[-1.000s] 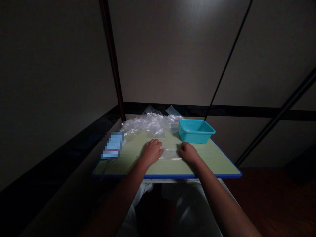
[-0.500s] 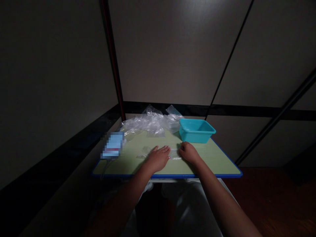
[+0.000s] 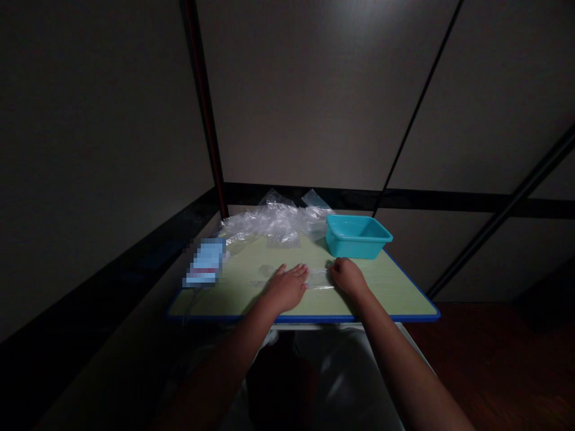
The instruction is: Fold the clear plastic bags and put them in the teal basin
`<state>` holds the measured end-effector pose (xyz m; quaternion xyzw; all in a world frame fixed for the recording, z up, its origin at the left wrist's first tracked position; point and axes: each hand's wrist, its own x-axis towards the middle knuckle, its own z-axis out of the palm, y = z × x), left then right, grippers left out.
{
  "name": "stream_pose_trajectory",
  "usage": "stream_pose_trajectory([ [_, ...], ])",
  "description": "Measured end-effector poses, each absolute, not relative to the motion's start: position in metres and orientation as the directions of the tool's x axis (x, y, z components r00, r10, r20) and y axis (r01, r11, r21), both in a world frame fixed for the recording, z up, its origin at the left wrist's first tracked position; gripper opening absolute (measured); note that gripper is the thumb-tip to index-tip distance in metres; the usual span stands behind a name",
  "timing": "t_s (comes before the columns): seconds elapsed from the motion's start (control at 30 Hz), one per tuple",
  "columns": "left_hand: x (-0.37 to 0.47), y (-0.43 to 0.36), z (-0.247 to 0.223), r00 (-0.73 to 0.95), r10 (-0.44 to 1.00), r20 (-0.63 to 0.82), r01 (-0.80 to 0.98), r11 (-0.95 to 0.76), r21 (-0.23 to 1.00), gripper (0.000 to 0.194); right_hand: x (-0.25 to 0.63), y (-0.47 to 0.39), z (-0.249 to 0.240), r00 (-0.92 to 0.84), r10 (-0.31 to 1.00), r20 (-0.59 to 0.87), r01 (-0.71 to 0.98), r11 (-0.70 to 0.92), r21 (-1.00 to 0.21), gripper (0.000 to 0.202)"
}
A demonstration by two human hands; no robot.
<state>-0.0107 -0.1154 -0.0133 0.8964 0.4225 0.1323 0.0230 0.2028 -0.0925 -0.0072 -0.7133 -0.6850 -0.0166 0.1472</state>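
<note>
A clear plastic bag (image 3: 320, 279) lies flat on the pale green tabletop (image 3: 233, 299), stretched sideways between my hands. My left hand (image 3: 290, 286) presses down on it, palm down with the fingers spread. At its right end, my right hand (image 3: 347, 275) is closed, fingers pinched on the edge of the bag. Part of the bag is hidden under my left hand, and its left end shows faintly beyond the wrist.
A turquoise plastic basin (image 3: 358, 246) stands behind my right hand. Clear plastic bags (image 3: 278, 220) are heaped along the back edge by the wall. On the left is a blurred-out light blue screen (image 3: 205, 262) with a cable hanging below it.
My right hand has shifted slightly to the right, and a little more of the bag shows between my hands. My left hand stays flat in the same place.
</note>
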Motion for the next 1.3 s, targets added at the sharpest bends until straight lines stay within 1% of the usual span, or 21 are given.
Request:
stream_pose_trajectory([
  [0.17,-0.012,-0.116,-0.013,0.605,0.770,0.203,0.754,-0.636,0.167,0.045,0.205,-0.097,-0.003,0.136,0.967,0.215,0.981,-0.102,-0.166,0.025],
  [0.27,-0.012,-0.116,-0.012,0.605,0.768,0.211,0.753,-0.638,0.162,0.045,0.203,-0.110,0.003,0.158,0.952,0.261,0.980,-0.119,-0.161,0.027],
  [0.33,-0.011,-0.117,-0.012,0.606,0.764,0.219,0.753,-0.641,0.151,0.045,0.197,-0.124,0.006,0.122,0.933,0.338,0.985,-0.073,-0.153,0.030],
  [0.4,-0.011,-0.117,-0.013,0.607,0.761,0.229,0.754,-0.642,0.137,0.044,0.187,-0.142,0.006,0.029,0.918,0.395,0.990,0.028,-0.138,0.034],
  [0.43,-0.011,-0.118,-0.013,0.606,0.760,0.234,0.755,-0.643,0.130,0.044,0.180,-0.150,0.005,-0.046,0.918,0.393,0.987,0.103,-0.127,0.038],
  [0.53,-0.011,-0.118,-0.013,0.605,0.760,0.238,0.759,-0.640,0.116,0.046,0.160,-0.169,0.001,-0.226,0.920,0.321,0.954,0.275,-0.116,0.051],
  [0.63,-0.011,-0.119,-0.013,0.608,0.762,0.223,0.759,-0.640,0.116,0.049,0.146,-0.171,0.001,-0.284,0.934,0.216,0.934,0.321,-0.158,0.057],
  [0.77,-0.011,-0.120,-0.011,0.604,0.762,0.231,0.757,-0.640,0.130,0.049,0.138,-0.155,0.005,-0.256,0.960,0.113,0.942,0.274,-0.194,0.064],
  [0.9,-0.011,-0.121,-0.012,0.593,0.763,0.256,0.759,-0.636,0.140,0.047,0.140,-0.143,0.002,-0.239,0.971,0.032,0.956,0.241,-0.168,0.066],
  [1.07,-0.012,-0.120,-0.014,0.604,0.750,0.269,0.752,-0.648,0.119,0.044,0.154,-0.141,-0.008,-0.163,0.987,0.004,0.979,0.163,-0.119,0.064],
  [1.2,-0.013,-0.120,-0.012,0.588,0.766,0.258,0.772,-0.627,0.103,0.043,0.163,-0.142,-0.008,-0.126,0.991,-0.034,0.988,0.123,-0.096,0.064],
  [1.3,-0.010,-0.128,-0.006,0.555,0.774,0.304,0.791,-0.604,0.093,0.044,0.165,-0.142,-0.009,-0.119,0.993,-0.024,0.990,0.116,-0.083,0.064],
])
